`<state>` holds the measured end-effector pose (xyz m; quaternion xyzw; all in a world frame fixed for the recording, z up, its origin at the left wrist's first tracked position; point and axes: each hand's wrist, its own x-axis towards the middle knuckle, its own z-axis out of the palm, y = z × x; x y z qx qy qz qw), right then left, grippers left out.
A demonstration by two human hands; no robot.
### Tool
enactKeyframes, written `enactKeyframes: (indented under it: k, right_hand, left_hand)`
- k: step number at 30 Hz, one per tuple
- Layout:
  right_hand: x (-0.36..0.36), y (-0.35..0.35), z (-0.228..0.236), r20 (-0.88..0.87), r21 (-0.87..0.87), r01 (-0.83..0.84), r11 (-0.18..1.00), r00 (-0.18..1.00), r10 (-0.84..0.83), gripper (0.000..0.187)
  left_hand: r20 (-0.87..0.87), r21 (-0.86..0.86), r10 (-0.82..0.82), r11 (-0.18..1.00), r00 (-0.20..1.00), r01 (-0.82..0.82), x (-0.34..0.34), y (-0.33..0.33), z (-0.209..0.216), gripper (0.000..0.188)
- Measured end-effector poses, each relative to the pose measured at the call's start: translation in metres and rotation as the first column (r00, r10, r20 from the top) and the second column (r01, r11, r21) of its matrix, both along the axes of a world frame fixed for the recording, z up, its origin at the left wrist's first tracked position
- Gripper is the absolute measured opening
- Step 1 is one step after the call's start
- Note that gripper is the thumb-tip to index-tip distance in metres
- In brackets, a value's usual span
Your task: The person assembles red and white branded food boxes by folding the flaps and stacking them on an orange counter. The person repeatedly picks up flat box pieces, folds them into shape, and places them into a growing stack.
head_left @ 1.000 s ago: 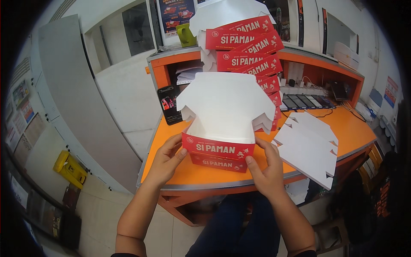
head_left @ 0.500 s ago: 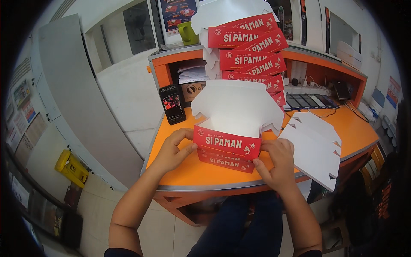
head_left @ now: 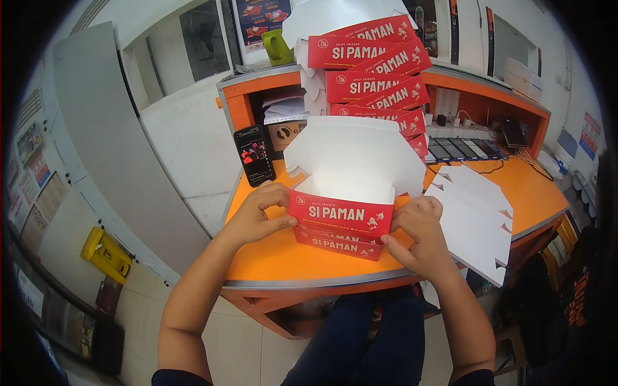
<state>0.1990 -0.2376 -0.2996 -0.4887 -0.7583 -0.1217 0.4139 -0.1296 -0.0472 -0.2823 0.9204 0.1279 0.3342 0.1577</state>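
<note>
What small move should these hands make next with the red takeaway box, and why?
Probably press the red takeaway box down evenly: the left hand and right hand are at its opposite ends, and its front panel stands above a second red panel.

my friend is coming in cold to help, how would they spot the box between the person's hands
Find the orange desk, with its tall stack of red boxes. Nearer the person is a red-fronted box, its white flap raised behind and another red front showing just below. Unlike the stacked ones, it has the left hand and right hand at its ends.
</note>
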Motion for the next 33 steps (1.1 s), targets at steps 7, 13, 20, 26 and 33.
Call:
enactKeyframes:
  k: [7, 13, 20, 26, 33]
  right_hand:
    - [-0.003, -0.003, 0.003, -0.020, -0.039, 0.000, 0.999, 1.000, -0.001, 0.021]
    - [-0.004, -0.004, 0.007, -0.012, -0.049, 0.010, 0.999, 1.000, -0.010, 0.018]
    - [-0.008, -0.006, 0.007, -0.122, -0.131, 0.014, 0.991, 0.992, -0.030, 0.018]
    - [-0.012, -0.006, 0.006, -0.245, -0.155, -0.018, 0.988, 0.969, -0.020, 0.021]
    - [-0.014, -0.008, 0.011, -0.227, -0.186, 0.006, 0.982, 0.973, -0.049, 0.024]
  left_hand:
    - [-0.004, -0.104, -0.023, 0.994, 1.000, 0.023, -0.001, 0.000, 0.002, 0.027]
    - [-0.011, -0.057, -0.047, 0.997, 0.999, 0.046, 0.001, 0.005, 0.003, 0.026]
    - [-0.034, -0.236, -0.033, 0.971, 0.999, 0.024, 0.001, 0.006, 0.001, 0.030]
    - [-0.033, -0.398, -0.020, 0.917, 0.999, 0.005, 0.003, 0.003, 0.001, 0.032]
    - [-0.096, -0.558, -0.019, 0.829, 0.995, -0.038, 0.004, 0.004, 0.006, 0.041]
